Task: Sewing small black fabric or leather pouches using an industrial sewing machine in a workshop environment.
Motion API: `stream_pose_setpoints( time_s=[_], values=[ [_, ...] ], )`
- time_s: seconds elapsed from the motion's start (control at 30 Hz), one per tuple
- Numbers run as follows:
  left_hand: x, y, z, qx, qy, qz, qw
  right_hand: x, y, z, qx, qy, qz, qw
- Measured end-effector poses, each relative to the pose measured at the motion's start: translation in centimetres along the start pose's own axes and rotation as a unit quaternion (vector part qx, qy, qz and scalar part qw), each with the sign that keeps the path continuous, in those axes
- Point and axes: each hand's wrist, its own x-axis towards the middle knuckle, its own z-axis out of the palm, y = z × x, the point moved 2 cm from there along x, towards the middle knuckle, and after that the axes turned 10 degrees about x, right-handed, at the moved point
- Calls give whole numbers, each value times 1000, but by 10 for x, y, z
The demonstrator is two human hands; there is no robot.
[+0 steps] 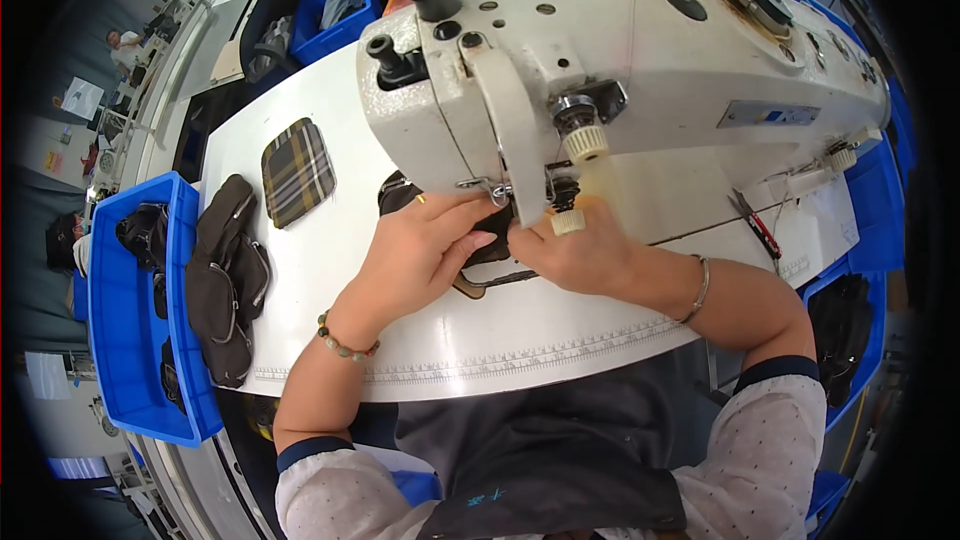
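Observation:
My left hand (425, 250) is at the sewing machine's (630, 40) needle area, its fingers pressed on a dark brown fabric piece (485, 250). My right hand (575, 255) grips that piece beside the presser foot, its fingers curled and partly hidden behind the tension knobs. A tan strip (470, 288) shows under the piece. To the left on the white table (400, 350) lie a plaid fabric panel (297, 172) and a dark brown zippered bag piece (225, 280).
Blue bins with dark items stand at the left (140, 390) and right (870, 340). Red-handled scissors (763, 240) lie right of the machine. Another blue bin (330, 0) is behind the table. A person (125, 50) appears in the far left background.

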Motion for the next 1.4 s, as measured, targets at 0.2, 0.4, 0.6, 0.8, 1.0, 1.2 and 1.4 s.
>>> stream_pose_setpoints(
  time_s=[0.2, 0.4, 0.6, 0.8, 1.0, 1.2, 1.4],
  values=[
    [5, -4, 9, -8, -54, -10, 998, 0, -1, -1, -3, -1, -3, 1000],
    [5, -8, 10, 4, -73, -21, 997, 0, -23, -12, 49, -74, 40, 995],
    [6, -7, 10, -10, -74, 16, 997, -4, -26, -13, 49, -157, 36, 986],
    [7, -10, 17, -63, -89, -19, 994, -9, -28, -18, 53, -180, 19, 982],
    [6, -12, 20, -67, -70, 4, 995, -7, -30, -18, 40, -173, 2, 984],
    [10, -11, 20, -44, -74, -2, 996, -9, -28, -15, 44, -162, -11, 986],
    [8, -27, 28, -44, -26, -44, 998, -4, -21, -9, 7, -143, 22, 989]
  ],
)
